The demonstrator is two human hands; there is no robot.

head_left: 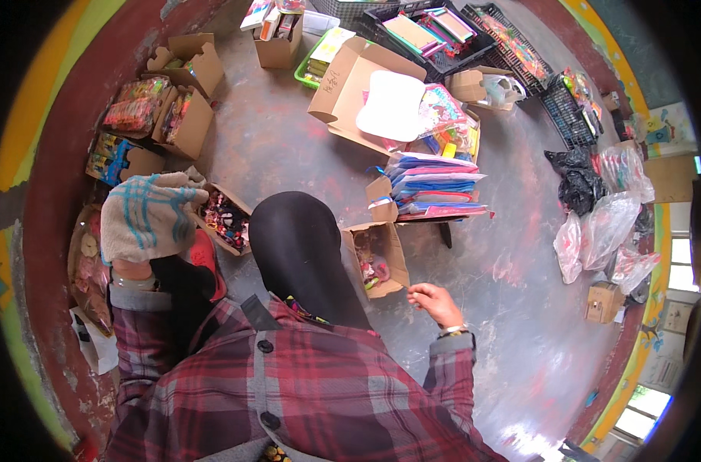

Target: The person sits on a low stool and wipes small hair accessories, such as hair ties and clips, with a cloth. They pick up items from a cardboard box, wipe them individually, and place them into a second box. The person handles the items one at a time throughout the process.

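A beige cloth (146, 219) with blue checked stripes covers my left hand, which is raised at the left; its fingers are hidden beneath the folds, and the cloth bunches at the fingertip side. My right hand (437, 303) hovers above the floor with the fingers curled in toward the thumb; whatever they pinch, if anything, is too small to make out. Just beyond those fingertips stands an open cardboard box (397, 262) with a few pink items inside. Next to the cloth, an open box of small dark and colourful pieces (226, 221) sits on the floor.
Cardboard boxes of packaged goods (187, 127) line the left wall. Ahead are a stack of blue and pink folders (435, 185), a large open carton (350, 88) with a white sheet, and black crates (570, 112). Plastic bags (608, 223) lie at the right.
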